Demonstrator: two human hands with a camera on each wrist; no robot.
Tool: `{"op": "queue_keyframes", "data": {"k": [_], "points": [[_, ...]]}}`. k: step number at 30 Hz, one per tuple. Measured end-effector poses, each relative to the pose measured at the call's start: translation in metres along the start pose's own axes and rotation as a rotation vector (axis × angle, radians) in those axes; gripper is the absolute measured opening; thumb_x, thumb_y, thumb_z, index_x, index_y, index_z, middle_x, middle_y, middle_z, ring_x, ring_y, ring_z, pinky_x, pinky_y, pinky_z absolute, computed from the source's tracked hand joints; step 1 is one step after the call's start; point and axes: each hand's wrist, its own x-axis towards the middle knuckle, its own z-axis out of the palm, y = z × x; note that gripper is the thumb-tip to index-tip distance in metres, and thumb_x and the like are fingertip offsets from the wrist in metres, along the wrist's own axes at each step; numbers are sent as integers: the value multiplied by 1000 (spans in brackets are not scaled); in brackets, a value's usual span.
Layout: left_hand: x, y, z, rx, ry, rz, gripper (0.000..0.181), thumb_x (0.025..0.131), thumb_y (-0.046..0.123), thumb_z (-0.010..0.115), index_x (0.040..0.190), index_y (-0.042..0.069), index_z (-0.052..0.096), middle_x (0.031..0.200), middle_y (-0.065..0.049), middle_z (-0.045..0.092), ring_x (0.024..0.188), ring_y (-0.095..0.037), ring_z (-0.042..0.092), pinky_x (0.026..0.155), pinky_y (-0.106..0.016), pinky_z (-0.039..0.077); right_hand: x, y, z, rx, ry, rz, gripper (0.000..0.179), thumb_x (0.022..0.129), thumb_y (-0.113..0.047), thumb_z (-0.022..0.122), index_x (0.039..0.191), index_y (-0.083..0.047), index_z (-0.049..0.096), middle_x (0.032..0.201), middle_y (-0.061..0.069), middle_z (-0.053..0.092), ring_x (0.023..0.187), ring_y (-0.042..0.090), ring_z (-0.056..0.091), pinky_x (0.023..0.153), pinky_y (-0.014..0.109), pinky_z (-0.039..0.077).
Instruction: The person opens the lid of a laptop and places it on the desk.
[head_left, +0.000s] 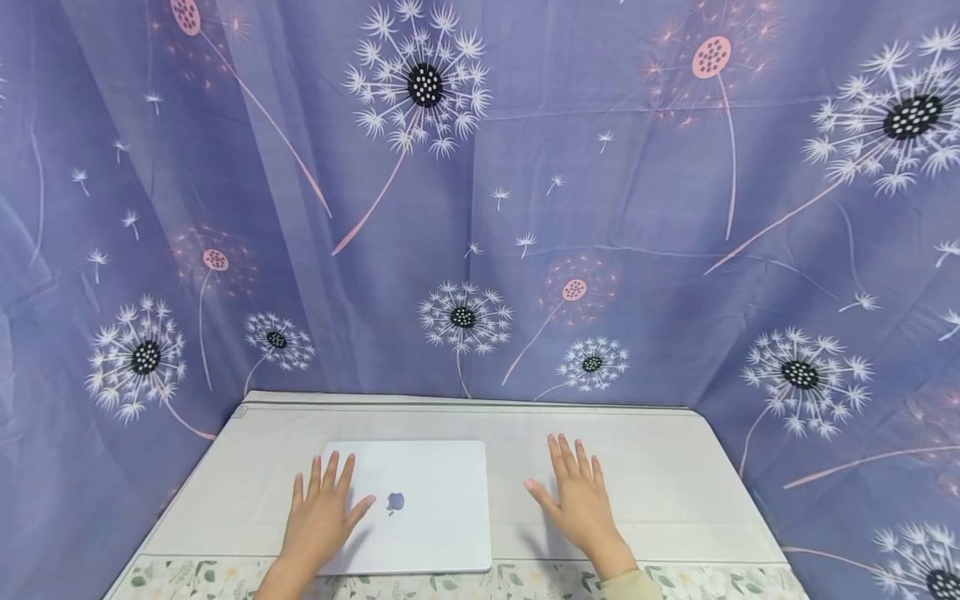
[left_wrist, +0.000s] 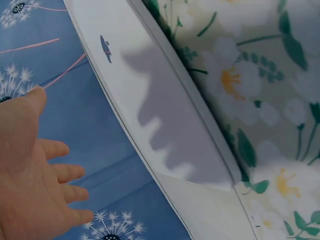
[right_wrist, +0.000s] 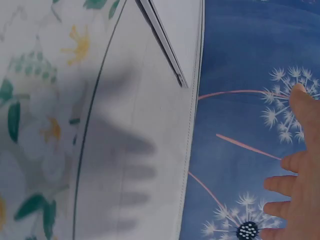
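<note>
A closed silver laptop with a dark apple logo lies flat on the white table. My left hand hovers above the laptop's left edge, fingers straight and spread, and its shadow falls on the lid. In the left wrist view the left hand holds nothing and is apart from the laptop. My right hand is over the bare table to the right of the laptop, fingers extended and thumb out. The right wrist view shows the right hand with nothing in it, and a corner of the laptop.
The white table top has a floral cloth strip along its near edge. Purple-blue curtains with dandelion prints surround the table at the back and on both sides.
</note>
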Motion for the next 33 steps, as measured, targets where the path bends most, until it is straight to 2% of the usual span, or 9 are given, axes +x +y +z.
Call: {"op": "queue_keyframes", "data": {"k": [15,25,28,33], "points": [[-2,-10,8,-14,-7,-9,68,92,38,63,138,-9,44,140,-35,40,133,-54,28,109,-67,20,2,-10,22,126,-7,-34,72,93,-47,57,141,5,43,143,26,43,134,48,35,109,63,27],[-4,-15,15,-48,-14,-46,69,92,35,63,134,-16,43,136,-38,42,129,-56,33,109,-64,25,-1,-19,37,252,-72,-49,69,95,-45,55,138,8,44,140,29,45,129,49,41,108,60,33],[-4,-17,18,-55,-20,-54,71,92,35,63,133,-18,42,135,-40,41,128,-56,35,108,-63,28,-1,-23,39,339,-117,-29,68,96,-45,54,138,8,43,140,30,44,130,49,40,107,60,33],[-7,-21,21,-76,-58,-72,73,93,34,62,133,-21,38,135,-42,39,127,-56,36,106,-63,32,-3,-30,43,536,-258,48,67,99,-42,50,140,10,39,143,33,38,133,49,35,108,62,29]]}}
